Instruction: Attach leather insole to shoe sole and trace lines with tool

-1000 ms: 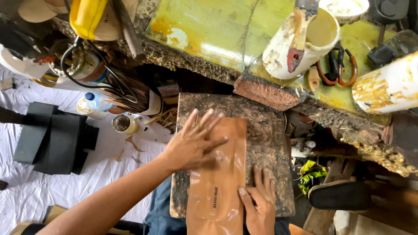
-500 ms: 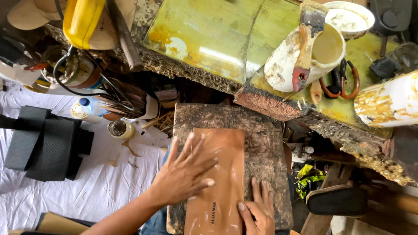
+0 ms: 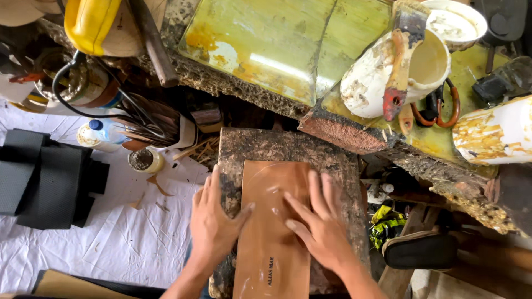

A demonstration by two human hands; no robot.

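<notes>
Both hands, left hand (image 3: 213, 227) and right hand (image 3: 321, 230), press flat on leather sheet (image 3: 271, 243).

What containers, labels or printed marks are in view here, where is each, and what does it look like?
Brown leather piece: on the stone slab under both hands, long rectangle with a small dark stamp near its lower end.
White tub: upper right on the bench, glue-smeared, brush across it.
Small jar: left of the slab, round, pale, dark contents.
Yellow jug: top left, plastic.
No screens or signs.
</notes>
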